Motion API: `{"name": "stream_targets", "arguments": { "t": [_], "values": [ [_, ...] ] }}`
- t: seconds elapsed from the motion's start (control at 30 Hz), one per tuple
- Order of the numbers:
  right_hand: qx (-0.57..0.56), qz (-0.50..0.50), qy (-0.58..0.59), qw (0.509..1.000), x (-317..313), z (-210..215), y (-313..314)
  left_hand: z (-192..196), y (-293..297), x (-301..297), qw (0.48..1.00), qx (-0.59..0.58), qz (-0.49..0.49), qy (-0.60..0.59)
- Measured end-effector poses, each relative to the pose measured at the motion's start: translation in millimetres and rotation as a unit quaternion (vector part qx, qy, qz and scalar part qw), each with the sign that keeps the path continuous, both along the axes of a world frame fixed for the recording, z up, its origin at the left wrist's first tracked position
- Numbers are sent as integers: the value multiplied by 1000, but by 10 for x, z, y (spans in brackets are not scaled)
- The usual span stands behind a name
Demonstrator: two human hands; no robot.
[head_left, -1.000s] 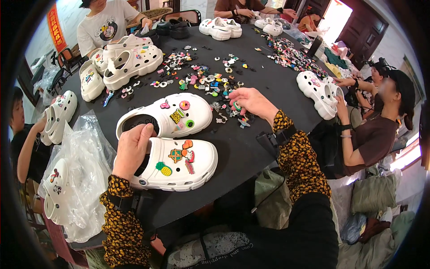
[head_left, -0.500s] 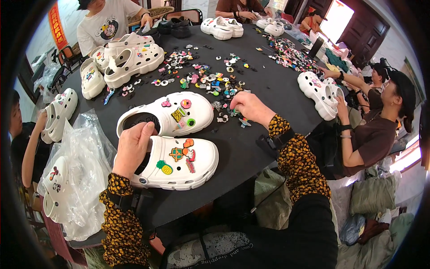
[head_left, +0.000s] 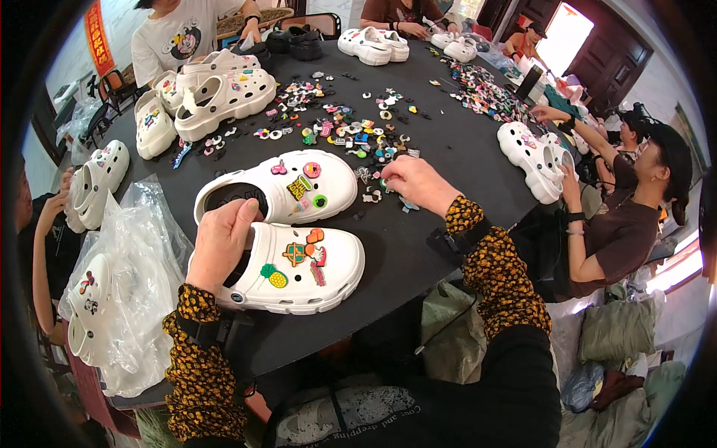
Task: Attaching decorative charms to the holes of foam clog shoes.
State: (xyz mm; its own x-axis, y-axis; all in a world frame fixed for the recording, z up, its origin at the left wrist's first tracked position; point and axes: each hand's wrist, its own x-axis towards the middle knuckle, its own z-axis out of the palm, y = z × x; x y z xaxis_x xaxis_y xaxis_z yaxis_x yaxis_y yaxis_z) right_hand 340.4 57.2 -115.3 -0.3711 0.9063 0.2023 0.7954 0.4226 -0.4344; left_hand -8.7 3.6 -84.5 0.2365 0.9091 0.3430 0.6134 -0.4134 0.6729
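My left hand [head_left: 222, 243] grips the near white clog [head_left: 337, 272] at its foot opening, thumb on top and fingers partly hidden inside. Several shoe charms dot that clog's upper, among them a pineapple charm [head_left: 274, 276]. Directly behind it lies the far white clog [head_left: 337, 170], also decorated, with a donut charm [head_left: 312, 170] and a green eye-like charm [head_left: 320, 201]. My right hand [head_left: 422, 183] is closed in a pinch at the near edge of the loose charm pile [head_left: 358, 138]. Whatever sits between its fingertips is too small to make out; a bit of green shows beside them.
Clear plastic bags [head_left: 142, 299] with a white clog in them lie at the left table edge. More decorated clogs [head_left: 224, 101] stand at the back left. Another charm heap [head_left: 489, 93] spreads at the far right. Several people work around the dark table [head_left: 418, 257].
My right hand has shifted slightly down, its fingertips still together at the pile's edge. My left hand keeps its hold on the near clog. The view has tilted a little.
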Motion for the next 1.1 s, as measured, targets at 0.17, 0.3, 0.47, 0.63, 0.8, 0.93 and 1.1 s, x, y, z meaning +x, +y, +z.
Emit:
{"name": "stream_targets", "arguments": {
  "t": [0.17,0.3,0.47,0.63,0.8,0.93,1.1],
  "values": [
    [4,-12,-63,998,-57,-5,-15,-22,-8,-15,1000,2,1,-7],
    [7,-36,-64,997,-34,-57,7,-12,-13,-13,1000,-5,-13,-22],
    [45,-48,-114,991,-45,-75,-3,3,-15,-20,1000,-10,-6,-7],
    [87,-55,-155,982,-62,-56,11,-12,3,-27,1000,5,-10,-6],
    [109,-106,-111,982,-34,9,38,21,-11,-24,1000,14,-10,-2],
    [40,-112,104,987,-75,286,10,-25,18,12,1000,13,-25,-12],
    [-104,-55,340,933,-442,590,-98,-48,-1,-46,999,12,-28,-40]
  ]
}}
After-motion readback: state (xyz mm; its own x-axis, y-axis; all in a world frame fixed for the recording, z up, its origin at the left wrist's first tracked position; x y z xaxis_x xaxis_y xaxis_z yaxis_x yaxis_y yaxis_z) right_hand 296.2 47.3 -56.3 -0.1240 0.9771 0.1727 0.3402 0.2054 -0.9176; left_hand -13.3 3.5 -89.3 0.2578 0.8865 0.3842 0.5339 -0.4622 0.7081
